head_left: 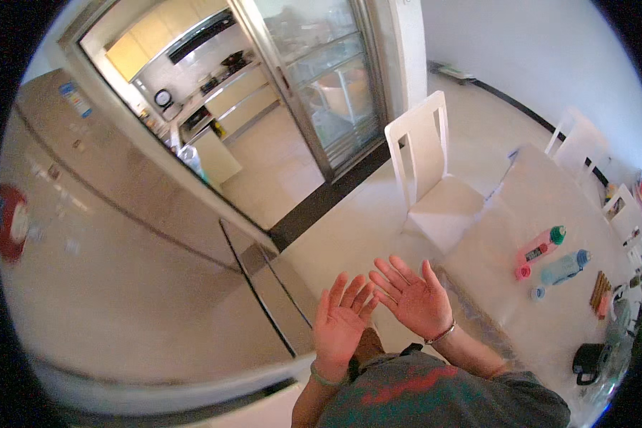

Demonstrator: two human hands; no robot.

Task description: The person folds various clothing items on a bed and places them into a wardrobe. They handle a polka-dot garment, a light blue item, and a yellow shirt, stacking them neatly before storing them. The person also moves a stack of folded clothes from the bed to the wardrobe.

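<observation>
Both palms face up in front of my body, with nothing in them. My left hand [341, 324] has its fingers spread and a thin band at the wrist. Beside it, fingertips close to the left ones, my right hand [415, 303] is spread too, with a bracelet [441, 332] on the wrist. Nearest the right hand is the edge of a pale covered table [496, 274]. On it stand a pink bottle with a green cap [541, 247] and a blue bottle [563, 267]. A pink cap [523, 272] and a light blue cap [537, 292] lie by them.
A large brownish refrigerator [121, 235] fills the left side. A white chair [428, 143] stands at the table's far corner. A black mug [587, 362] sits near the table's right edge. Ahead, a sliding glass door [321, 78] borders a kitchen with cabinets [242, 107].
</observation>
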